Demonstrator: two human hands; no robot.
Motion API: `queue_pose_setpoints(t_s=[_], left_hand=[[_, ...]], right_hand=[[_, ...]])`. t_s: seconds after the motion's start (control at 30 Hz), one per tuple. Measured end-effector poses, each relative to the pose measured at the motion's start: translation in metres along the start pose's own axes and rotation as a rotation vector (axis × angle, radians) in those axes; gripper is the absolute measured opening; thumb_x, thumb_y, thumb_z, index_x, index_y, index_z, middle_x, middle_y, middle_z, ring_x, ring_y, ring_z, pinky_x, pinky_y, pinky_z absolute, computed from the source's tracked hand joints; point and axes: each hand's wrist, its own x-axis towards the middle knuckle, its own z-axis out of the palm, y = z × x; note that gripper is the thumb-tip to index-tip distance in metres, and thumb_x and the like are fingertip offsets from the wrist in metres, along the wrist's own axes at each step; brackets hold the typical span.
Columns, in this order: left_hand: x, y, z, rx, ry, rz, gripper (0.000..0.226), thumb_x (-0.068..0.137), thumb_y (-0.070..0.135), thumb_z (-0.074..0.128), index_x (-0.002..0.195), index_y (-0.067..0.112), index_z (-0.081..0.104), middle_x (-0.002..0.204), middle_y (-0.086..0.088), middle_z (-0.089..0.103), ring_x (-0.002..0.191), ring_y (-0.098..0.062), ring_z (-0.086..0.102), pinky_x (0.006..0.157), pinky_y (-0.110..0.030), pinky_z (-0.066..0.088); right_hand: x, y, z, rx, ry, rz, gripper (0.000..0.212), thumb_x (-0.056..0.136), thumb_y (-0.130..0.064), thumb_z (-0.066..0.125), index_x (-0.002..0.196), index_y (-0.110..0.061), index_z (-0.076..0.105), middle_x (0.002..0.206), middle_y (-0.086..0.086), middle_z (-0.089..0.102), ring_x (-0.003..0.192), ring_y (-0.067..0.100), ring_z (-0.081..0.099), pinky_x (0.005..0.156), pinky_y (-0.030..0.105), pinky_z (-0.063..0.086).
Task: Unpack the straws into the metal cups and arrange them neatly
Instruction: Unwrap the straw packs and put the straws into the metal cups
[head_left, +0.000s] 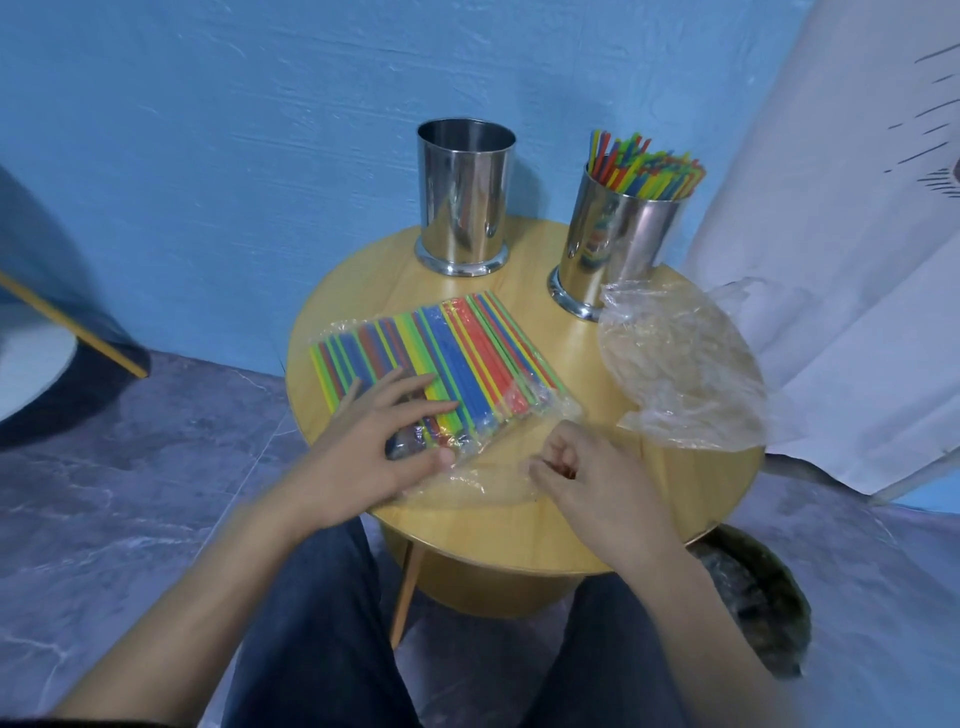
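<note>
A clear plastic pack of coloured straws (457, 358) lies flat on the round wooden table (524, 535). My left hand (379, 447) rests on the pack's near left end, fingers spread over the straws. My right hand (587, 478) has its fingers curled and pinches the loose open end of the pack's wrapper at the near right. At the back stand two metal cups: the left cup (465, 197) looks empty, the right cup (618, 234) is full of upright coloured straws (644, 166).
An empty crumpled clear wrapper (680, 369) lies on the table's right side, next to the right cup. A dark bin (763, 603) stands on the floor under the table's right edge. A white cloth (852, 234) hangs at the right. My legs are below the table.
</note>
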Motion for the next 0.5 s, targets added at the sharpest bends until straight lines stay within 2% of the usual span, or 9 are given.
queue_pose_setpoints(t_s=[0.07, 0.17, 0.23, 0.3, 0.37, 0.4, 0.43, 0.5], left_hand=[[-0.007, 0.001, 0.004, 0.045, -0.002, 0.003, 0.067, 0.081, 0.086, 0.040, 0.141, 0.057, 0.043, 0.163, 0.026, 0.020, 0.155, 0.002, -0.001, 0.127, -0.046, -0.008], [-0.017, -0.004, 0.006, 0.054, 0.002, -0.007, 0.083, 0.076, 0.093, 0.042, 0.149, 0.055, 0.036, 0.166, 0.026, 0.011, 0.154, 0.003, -0.009, 0.126, -0.042, -0.012], [-0.023, -0.010, 0.005, 0.102, -0.025, -0.016, 0.092, 0.068, 0.101, 0.041, 0.150, 0.061, 0.024, 0.167, 0.025, 0.000, 0.153, 0.003, -0.018, 0.125, -0.041, -0.014], [-0.029, -0.017, 0.004, 0.148, -0.061, -0.036, 0.102, 0.061, 0.104, 0.041, 0.151, 0.064, 0.012, 0.167, 0.023, -0.012, 0.151, 0.001, -0.025, 0.124, -0.041, -0.016], [-0.032, -0.024, 0.002, 0.167, -0.091, -0.041, 0.109, 0.058, 0.105, 0.042, 0.152, 0.065, 0.003, 0.166, 0.024, -0.020, 0.150, -0.002, -0.031, 0.123, -0.042, -0.016], [-0.033, -0.027, 0.001, 0.169, -0.105, -0.040, 0.110, 0.059, 0.104, 0.043, 0.152, 0.065, 0.001, 0.166, 0.025, -0.021, 0.149, -0.003, -0.033, 0.123, -0.042, -0.016], [-0.033, -0.030, -0.001, 0.162, -0.112, -0.042, 0.106, 0.062, 0.103, 0.044, 0.152, 0.066, 0.000, 0.165, 0.026, -0.021, 0.149, -0.002, -0.033, 0.123, -0.043, -0.014], [-0.029, -0.037, -0.005, 0.109, -0.102, -0.060, 0.092, 0.071, 0.093, 0.046, 0.150, 0.068, 0.007, 0.165, 0.030, -0.015, 0.150, 0.001, -0.028, 0.125, -0.045, -0.008]], right_hand=[[-0.004, 0.002, -0.001, 0.012, -0.032, 0.015, 0.021, 0.096, -0.035, 0.066, 0.087, -0.028, 0.049, 0.080, -0.009, 0.060, 0.075, 0.005, 0.058, 0.065, 0.029, 0.045], [-0.007, 0.004, -0.006, 0.036, 0.000, 0.024, 0.020, 0.097, -0.029, 0.063, 0.103, -0.033, 0.045, 0.098, -0.012, 0.060, 0.077, -0.001, 0.059, 0.060, 0.019, 0.041], [-0.007, 0.004, -0.011, 0.094, 0.078, 0.021, 0.038, 0.097, -0.028, 0.063, 0.126, -0.039, 0.041, 0.119, -0.016, 0.054, 0.087, -0.010, 0.056, 0.063, 0.012, 0.040], [-0.004, 0.006, -0.013, 0.121, 0.105, -0.001, 0.073, 0.097, -0.027, 0.064, 0.151, -0.048, 0.020, 0.140, -0.022, 0.040, 0.097, -0.008, 0.053, 0.078, 0.018, 0.047], [-0.002, 0.002, -0.013, 0.138, 0.038, -0.020, 0.088, 0.098, -0.025, 0.063, 0.158, -0.050, 0.003, 0.149, -0.028, 0.026, 0.103, -0.012, 0.048, 0.087, 0.017, 0.045], [0.000, 0.001, -0.011, 0.149, 0.003, -0.038, 0.085, 0.099, -0.022, 0.061, 0.159, -0.048, 0.007, 0.149, -0.030, 0.024, 0.106, -0.016, 0.046, 0.088, 0.013, 0.042], [0.002, 0.000, -0.009, 0.153, -0.005, -0.067, 0.077, 0.099, -0.021, 0.059, 0.159, -0.045, 0.018, 0.148, -0.030, 0.028, 0.112, -0.016, 0.045, 0.091, 0.013, 0.041], [0.007, 0.001, -0.002, 0.115, 0.023, -0.115, 0.052, 0.100, -0.027, 0.058, 0.149, -0.042, 0.046, 0.143, -0.025, 0.045, 0.122, -0.007, 0.044, 0.103, 0.022, 0.041]])
